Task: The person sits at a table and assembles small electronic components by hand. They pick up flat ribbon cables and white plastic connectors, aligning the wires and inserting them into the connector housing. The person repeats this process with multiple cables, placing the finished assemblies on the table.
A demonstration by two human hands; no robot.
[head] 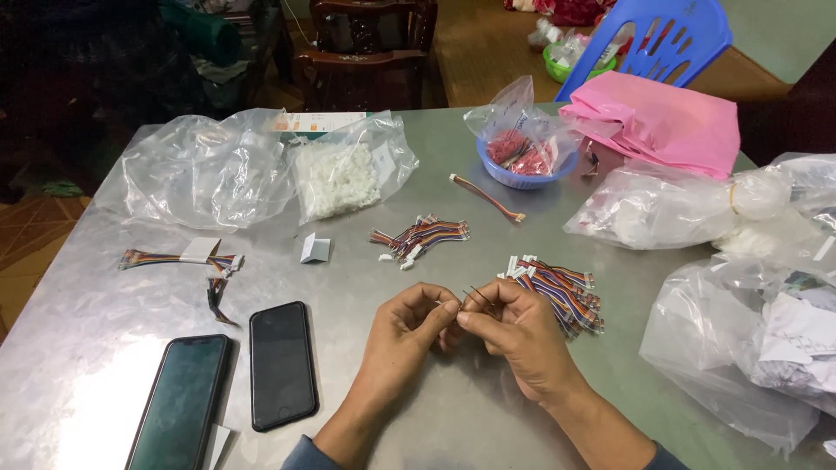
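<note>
Pinching thin dark wires (475,296), the left hand (402,335) and right hand (514,331) grip closed above the dull metal surface (418,409), beside striped ribbon cables (557,292).

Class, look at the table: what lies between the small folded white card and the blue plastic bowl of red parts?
In the head view, a short brown cable lies between the folded white card and the blue plastic bowl.

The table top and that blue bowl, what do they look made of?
Table top: likely sheet metal, brushed grey, with dull, smeared reflections. Bowl: probably plastic, with an even blue colour and a thin rim, though a clear bag hides most of it.
</note>
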